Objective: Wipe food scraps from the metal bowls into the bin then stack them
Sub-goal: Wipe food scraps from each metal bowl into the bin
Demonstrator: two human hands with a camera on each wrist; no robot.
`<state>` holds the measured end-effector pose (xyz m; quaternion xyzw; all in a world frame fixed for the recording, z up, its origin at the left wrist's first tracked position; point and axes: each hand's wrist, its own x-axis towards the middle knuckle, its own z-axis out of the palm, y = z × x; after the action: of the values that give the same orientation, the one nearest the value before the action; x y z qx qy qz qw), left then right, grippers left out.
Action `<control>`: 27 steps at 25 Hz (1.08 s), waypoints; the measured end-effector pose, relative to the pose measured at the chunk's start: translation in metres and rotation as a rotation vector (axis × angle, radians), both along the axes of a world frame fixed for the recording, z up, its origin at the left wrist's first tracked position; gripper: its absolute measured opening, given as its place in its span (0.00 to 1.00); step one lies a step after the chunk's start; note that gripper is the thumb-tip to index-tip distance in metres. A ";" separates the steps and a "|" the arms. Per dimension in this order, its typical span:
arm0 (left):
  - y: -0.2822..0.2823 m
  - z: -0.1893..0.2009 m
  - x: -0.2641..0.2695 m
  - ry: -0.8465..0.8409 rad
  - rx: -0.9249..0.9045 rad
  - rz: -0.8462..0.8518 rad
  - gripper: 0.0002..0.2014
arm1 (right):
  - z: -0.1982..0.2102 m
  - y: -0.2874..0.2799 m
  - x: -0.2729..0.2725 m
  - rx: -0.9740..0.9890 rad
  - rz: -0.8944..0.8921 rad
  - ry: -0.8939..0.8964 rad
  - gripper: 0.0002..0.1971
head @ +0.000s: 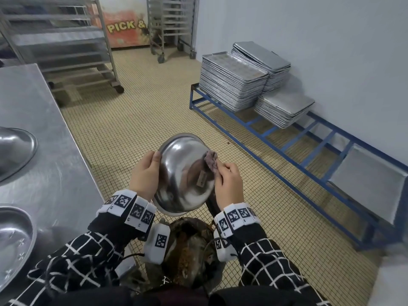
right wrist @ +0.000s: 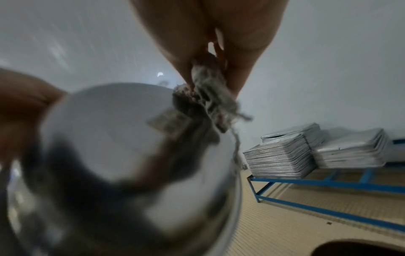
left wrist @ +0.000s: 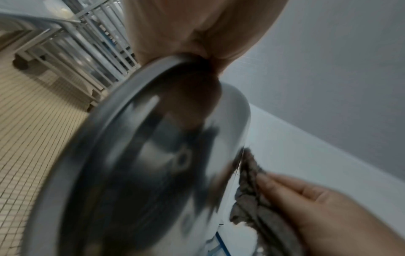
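Observation:
A metal bowl [head: 183,173] is held tilted above the bin [head: 187,246], its outer base with a small sticker facing me. My left hand [head: 146,171] grips the bowl's left rim, thumb on the outside. My right hand [head: 228,182] pinches a grey rag [head: 210,162] and presses it against the bowl's outer right side. In the left wrist view the bowl [left wrist: 142,164] fills the frame, with the rag [left wrist: 252,190] at its right. The right wrist view shows the rag [right wrist: 210,100] bunched between the fingertips on the bowl [right wrist: 109,155]. The bowl's inside is hidden.
Two more metal bowls [head: 13,149] [head: 13,241] sit on the steel table [head: 44,107] at my left. Stacks of baking trays [head: 234,82] rest on a blue floor rack [head: 287,146] along the right wall. Wheeled tray racks [head: 66,40] stand at the back.

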<state>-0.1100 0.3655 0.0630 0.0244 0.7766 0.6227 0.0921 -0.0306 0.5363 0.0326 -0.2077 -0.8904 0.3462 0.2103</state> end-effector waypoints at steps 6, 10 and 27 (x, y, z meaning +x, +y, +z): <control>0.009 0.004 0.014 0.057 -0.184 -0.214 0.12 | 0.019 -0.029 -0.003 0.060 0.040 0.292 0.12; 0.009 0.014 0.013 0.122 -0.066 -0.129 0.13 | 0.011 -0.040 -0.007 0.352 0.209 0.298 0.19; 0.003 0.014 0.007 0.308 -0.185 -0.068 0.21 | 0.006 -0.046 -0.014 0.217 0.101 0.170 0.26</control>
<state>-0.1030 0.3687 0.0767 0.1373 0.8341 0.5342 -0.0052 -0.0449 0.4904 0.0384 -0.1086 -0.9110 0.2743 0.2884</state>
